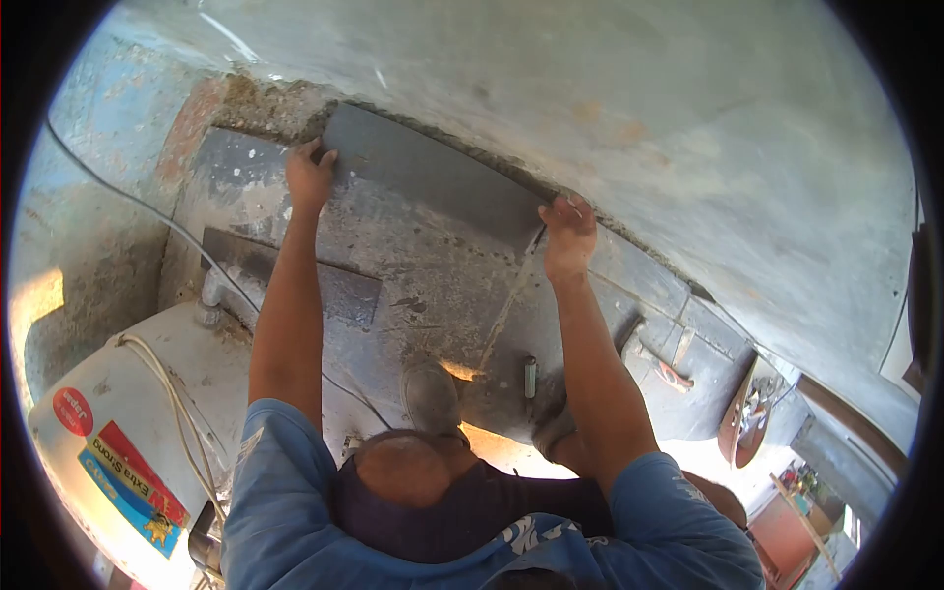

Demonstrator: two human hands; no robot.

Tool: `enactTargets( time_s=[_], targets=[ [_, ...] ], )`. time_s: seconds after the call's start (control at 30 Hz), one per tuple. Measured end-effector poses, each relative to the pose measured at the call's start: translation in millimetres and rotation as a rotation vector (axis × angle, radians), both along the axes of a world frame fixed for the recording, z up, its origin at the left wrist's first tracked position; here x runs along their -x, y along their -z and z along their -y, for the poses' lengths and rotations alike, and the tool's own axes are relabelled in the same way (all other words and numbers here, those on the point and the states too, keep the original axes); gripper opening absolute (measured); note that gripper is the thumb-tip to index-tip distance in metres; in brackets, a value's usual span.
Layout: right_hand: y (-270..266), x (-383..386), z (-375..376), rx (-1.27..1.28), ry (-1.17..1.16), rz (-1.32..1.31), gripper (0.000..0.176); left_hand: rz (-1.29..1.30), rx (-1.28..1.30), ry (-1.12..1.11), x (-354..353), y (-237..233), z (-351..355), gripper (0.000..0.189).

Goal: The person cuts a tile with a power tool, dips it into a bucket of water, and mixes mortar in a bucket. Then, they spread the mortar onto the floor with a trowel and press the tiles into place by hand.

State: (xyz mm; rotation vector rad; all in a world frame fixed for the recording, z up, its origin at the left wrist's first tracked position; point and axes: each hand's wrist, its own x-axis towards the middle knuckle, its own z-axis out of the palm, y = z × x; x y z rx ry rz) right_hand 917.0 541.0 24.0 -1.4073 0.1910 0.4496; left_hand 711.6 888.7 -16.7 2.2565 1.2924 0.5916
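Note:
A long dark grey tile lies along the foot of the wall, its far edge close to the rough, broken strip of plaster. My left hand grips its left end, thumb and fingers closed around the corner. At the opposite end, my right hand pinches the right corner, with the fingertips near the wall. Under and in front of the tile spreads the dusty grey floor. Another dark strip of tile rests nearer to me, left of my feet.
A white tank with stickers stands at the left, a dark cable crossing above it. Between my feet and the wall lies a small cylindrical object. To the right are a hammer and a brown pan holding tools.

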Motion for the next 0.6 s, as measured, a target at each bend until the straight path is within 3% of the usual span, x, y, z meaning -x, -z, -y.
enactTargets(
  time_s=[0.07,0.1,0.13,0.2,0.27,0.33,0.6],
  targets=[
    [-10,9,3,0.002,0.011,0.062,0.071,-0.028,-0.019,0.034,0,-2,3,0.042],
    [-23,19,6,0.435,-0.171,0.285,0.071,-0.053,-0.050,0.045,0,-3,1,0.041],
    [-31,27,10,0.874,-0.356,0.497,0.071,-0.047,-0.050,0.053,0,-4,1,0.052],
    [-20,43,22,0.885,-0.430,0.525,0.074,-0.060,-0.032,0.077,2,-16,10,0.061],
    [-4,44,30,0.896,-0.506,0.552,0.076,-0.064,0.009,0.110,3,-12,12,0.088],
    [5,37,26,0.867,-0.508,0.649,0.076,-0.104,-0.020,0.125,2,-17,20,0.090],
    [-5,7,21,0.831,-0.521,0.529,0.070,-0.167,-0.066,0.115,-2,-20,26,0.096]
  ],
)
